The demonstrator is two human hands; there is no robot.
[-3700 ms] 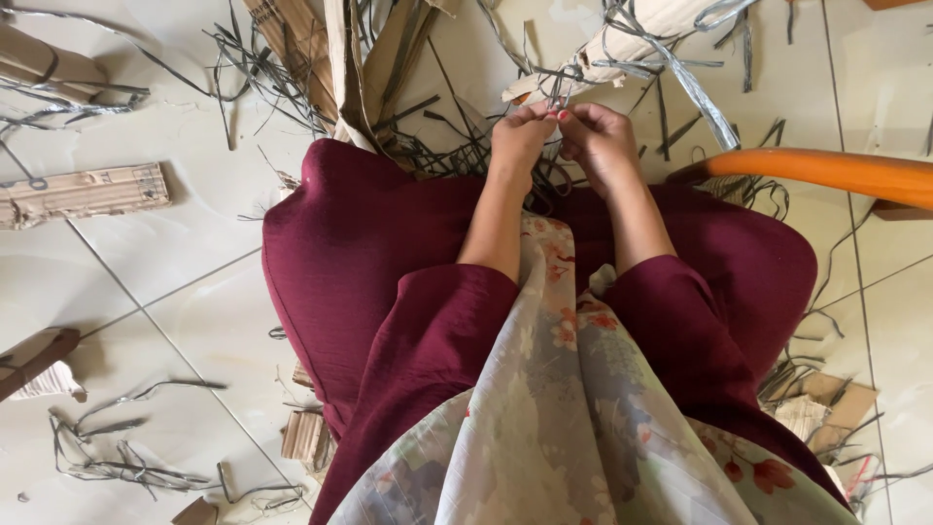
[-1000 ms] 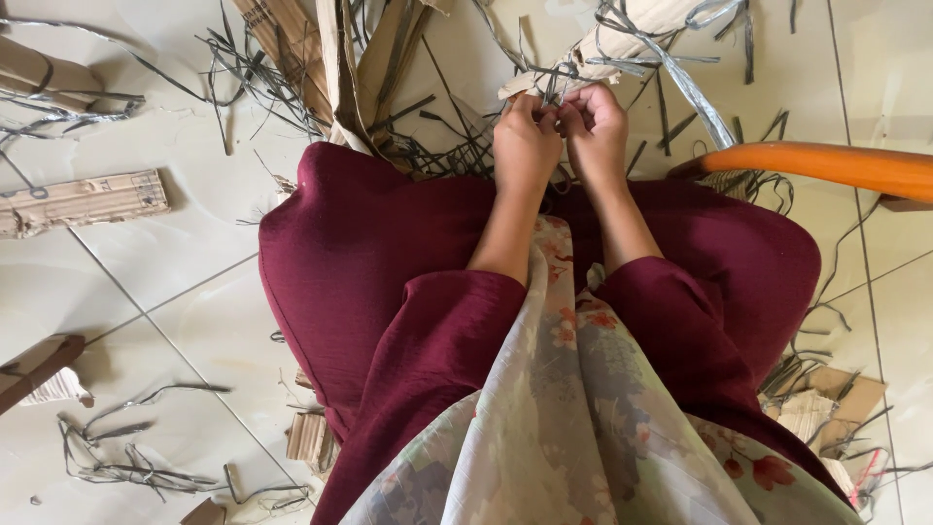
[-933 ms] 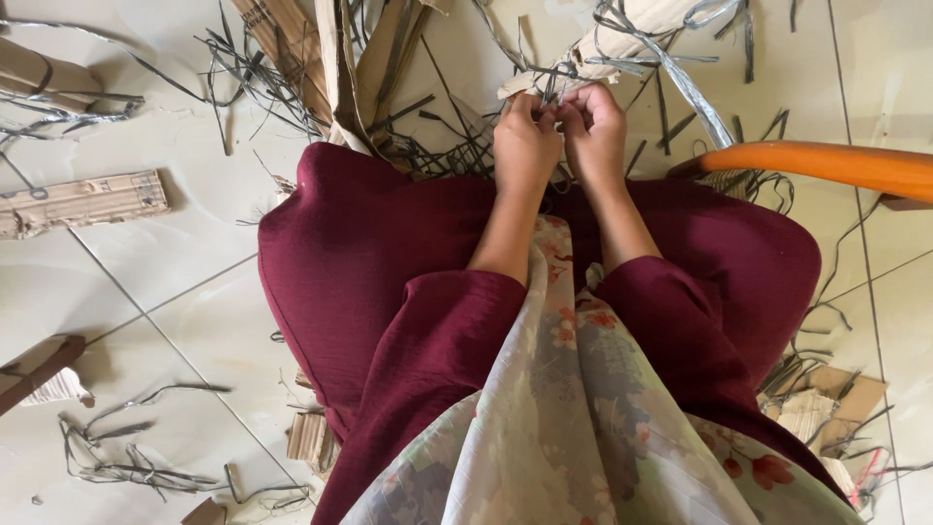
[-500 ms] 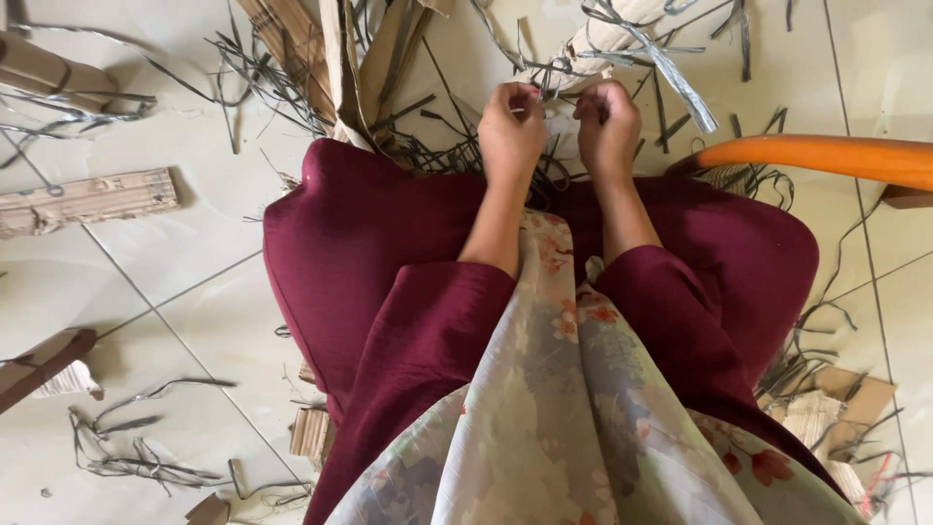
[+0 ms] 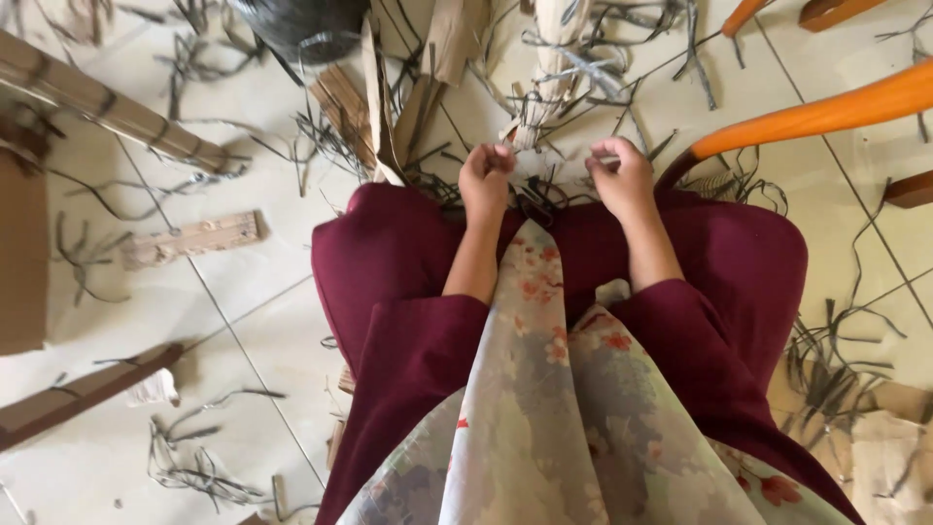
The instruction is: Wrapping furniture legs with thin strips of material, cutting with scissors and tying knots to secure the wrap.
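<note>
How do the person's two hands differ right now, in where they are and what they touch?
The left hand sits close against the base of the pale bundle of strips, its fingers curled at it; the right hand is set apart to the side, nearer the orange bar. The left hand's fist looks tighter; the right hand's fingers curl more loosely. Whether either pinches a strip is too small to tell. Both rest knuckles-up above the maroon lap.

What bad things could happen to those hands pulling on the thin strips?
The left hand and right hand pinch thin grey strips at the base of a pale tied bundle of dried strips; stiff edges might scratch bare fingers. The loose dark strips littering the tiled floor could tangle or be slipped on. The orange curved chair leg sits close to the right hand, so an elbow might bump it.
</note>
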